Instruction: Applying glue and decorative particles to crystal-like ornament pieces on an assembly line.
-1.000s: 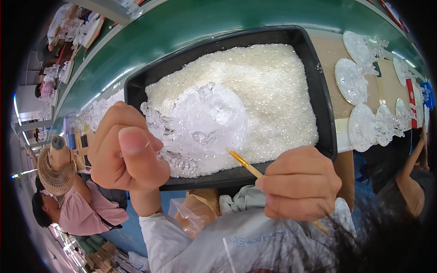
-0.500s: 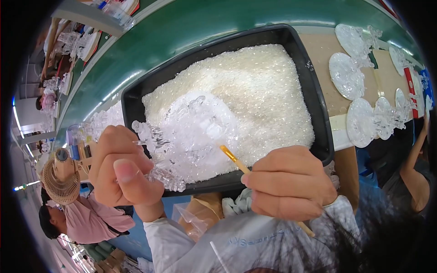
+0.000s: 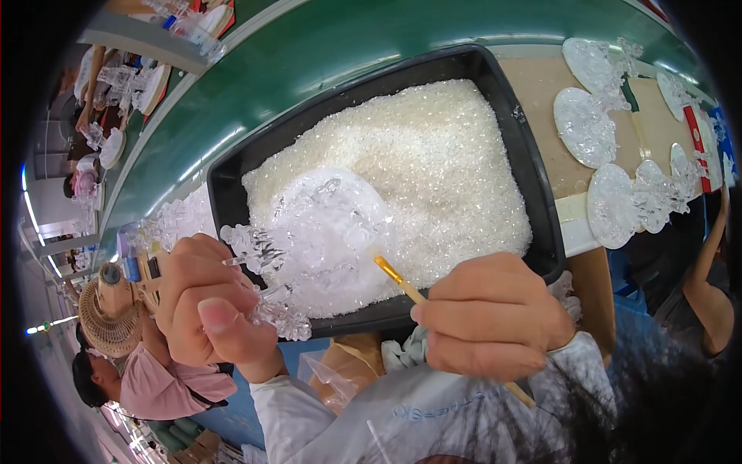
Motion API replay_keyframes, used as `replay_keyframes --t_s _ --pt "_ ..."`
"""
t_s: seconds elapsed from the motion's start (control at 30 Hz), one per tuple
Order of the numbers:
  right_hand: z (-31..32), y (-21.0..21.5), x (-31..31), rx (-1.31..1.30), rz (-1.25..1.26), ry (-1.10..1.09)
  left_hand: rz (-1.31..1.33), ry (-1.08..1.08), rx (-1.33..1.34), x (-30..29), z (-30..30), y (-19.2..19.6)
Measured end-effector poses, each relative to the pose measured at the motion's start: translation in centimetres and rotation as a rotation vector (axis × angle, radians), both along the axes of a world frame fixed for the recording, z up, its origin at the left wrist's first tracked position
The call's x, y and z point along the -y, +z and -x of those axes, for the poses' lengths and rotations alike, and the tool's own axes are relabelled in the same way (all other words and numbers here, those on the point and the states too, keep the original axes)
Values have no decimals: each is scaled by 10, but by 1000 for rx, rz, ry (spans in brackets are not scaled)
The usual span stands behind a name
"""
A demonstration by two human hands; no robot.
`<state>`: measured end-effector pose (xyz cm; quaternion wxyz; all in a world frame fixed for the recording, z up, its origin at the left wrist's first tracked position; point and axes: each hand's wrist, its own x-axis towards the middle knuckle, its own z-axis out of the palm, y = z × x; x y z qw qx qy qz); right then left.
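Between the two hands, just above them in the view, a clear plastic ornament [image 3: 321,232] is held over the near edge of a black tray [image 3: 533,193]. This ornament is a round transparent disc with small crystal-like pieces fixed around its rim. The left hand [image 3: 205,305] is closed around the lower left edge of the ornament, fingers curled and thumb pointing toward the camera, so it is clamped on the piece. The right hand [image 3: 491,317] is also closed, gripping a thin stick with a yellow-orange tip [image 3: 390,272] (it looks like a small brush or applicator, but I cannot tell which). The tip of the stick is at the lower right edge of the ornament; whether it really touches is hard to see. The two hands are apart from each other, with the ornament and the stick between them.

Beyond the hands, the tray is filled with a heap of small clear crystal beads [image 3: 433,155], and it lies partly on a green surface [image 3: 309,69]. To the right of the right hand, on a brown board [image 3: 541,93], several similar round ornaments [image 3: 610,205] lie flat, near each other. To the left of the left hand stands a small woven fan [image 3: 108,313], and below it a person in a pink shirt [image 3: 166,387] is seen. Another person's arm [image 3: 711,286] shows at the far right.
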<state>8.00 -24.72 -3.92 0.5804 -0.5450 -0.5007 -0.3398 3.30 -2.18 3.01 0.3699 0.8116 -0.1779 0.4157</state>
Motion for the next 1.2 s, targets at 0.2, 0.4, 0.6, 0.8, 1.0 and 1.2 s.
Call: replay_keyframes --t_s 0.2,0.4,0.6,0.8,1.0,1.2 --pt "-1 3 4 -19 59 39 -3 8 -9 2 2 1" --pt "-1 8 7 -60 108 116 10 19 18 3 1 -1" --pt "-2 10 10 -70 80 32 11 14 39 5 1 -1" --pt "-1 7 8 -63 67 55 -18 1 54 3 3 -3" --pt "-1 6 8 -49 53 111 -28 -37 56 -1 4 -1" --pt "2 6 8 -82 16 147 -49 -73 67 -7 4 -3"
